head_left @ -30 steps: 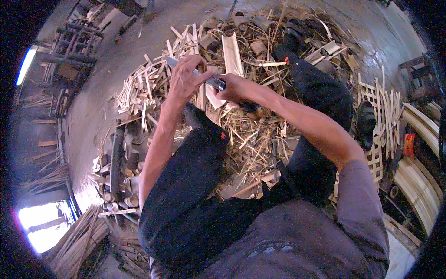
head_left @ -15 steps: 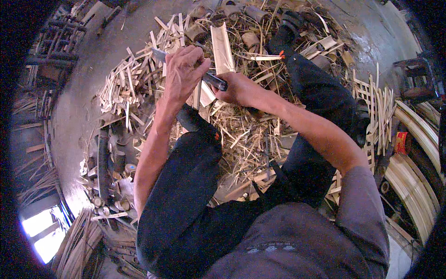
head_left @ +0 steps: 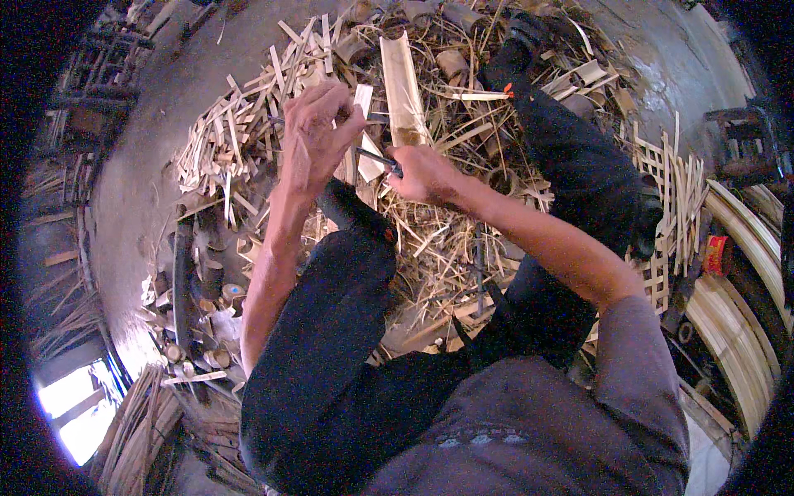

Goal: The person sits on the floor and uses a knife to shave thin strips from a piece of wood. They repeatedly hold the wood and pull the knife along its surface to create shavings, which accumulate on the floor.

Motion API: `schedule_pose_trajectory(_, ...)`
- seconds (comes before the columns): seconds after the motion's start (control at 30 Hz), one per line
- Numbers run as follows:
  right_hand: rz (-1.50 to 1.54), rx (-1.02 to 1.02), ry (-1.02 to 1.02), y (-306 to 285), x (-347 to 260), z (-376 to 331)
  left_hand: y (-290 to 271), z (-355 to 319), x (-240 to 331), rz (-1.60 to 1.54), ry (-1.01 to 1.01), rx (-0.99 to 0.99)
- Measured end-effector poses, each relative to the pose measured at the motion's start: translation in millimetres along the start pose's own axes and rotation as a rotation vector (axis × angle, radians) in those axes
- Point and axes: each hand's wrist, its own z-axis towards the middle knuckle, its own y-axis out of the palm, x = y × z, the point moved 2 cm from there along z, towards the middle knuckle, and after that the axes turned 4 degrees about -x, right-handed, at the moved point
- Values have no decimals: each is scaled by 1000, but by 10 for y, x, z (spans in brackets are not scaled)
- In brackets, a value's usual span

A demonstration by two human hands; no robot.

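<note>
My left hand (head_left: 314,136), thumb and fingers curled together, is held above the heap of strips. What lies inside its grip is hidden. My right hand (head_left: 426,174) is closed around the dark handle of a knife (head_left: 377,155), which now shows as a narrow dark line pointing toward my left hand. Between and below the hands stands a pale piece of split bamboo (head_left: 370,168). Just beyond my right hand a long, trough-shaped half of bamboo (head_left: 400,78) leans on the litter.
Cut bamboo strips (head_left: 217,145) pile up at the far left. Shavings (head_left: 430,236) cover the ground between my legs. Bamboo stubs (head_left: 217,358) lie at the left, with a lattice of strips (head_left: 662,223), a red tin (head_left: 716,255) and bundled long strips (head_left: 728,331) at the right.
The knife has turned from showing its broad side to nearly edge-on. My right hand has shifted slightly down and to the right; my left hand has moved a little left, its fingers more curled.
</note>
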Motion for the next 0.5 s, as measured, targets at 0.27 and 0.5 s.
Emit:
schedule_pose_trajectory(0.27, -52, -28, 73, 223, 15, -44, -98, 7, 43, -106, -66, -28)
schedule_pose_trajectory(0.5, 313, -273, 140, 537, 8, -14, 74, 35, -150, -281, -322, -12)
